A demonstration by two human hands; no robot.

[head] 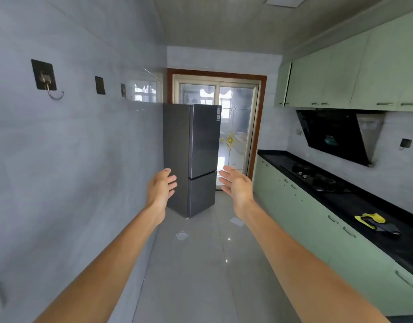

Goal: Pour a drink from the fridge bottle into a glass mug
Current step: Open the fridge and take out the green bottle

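Fridge (pixel 202 145) door sticker (pixel 218 114), unreadable

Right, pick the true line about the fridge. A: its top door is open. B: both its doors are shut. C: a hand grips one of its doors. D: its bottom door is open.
B: both doors of the fridge sit flush and shut, while the left hand and the right hand are open in the air and hold nothing.
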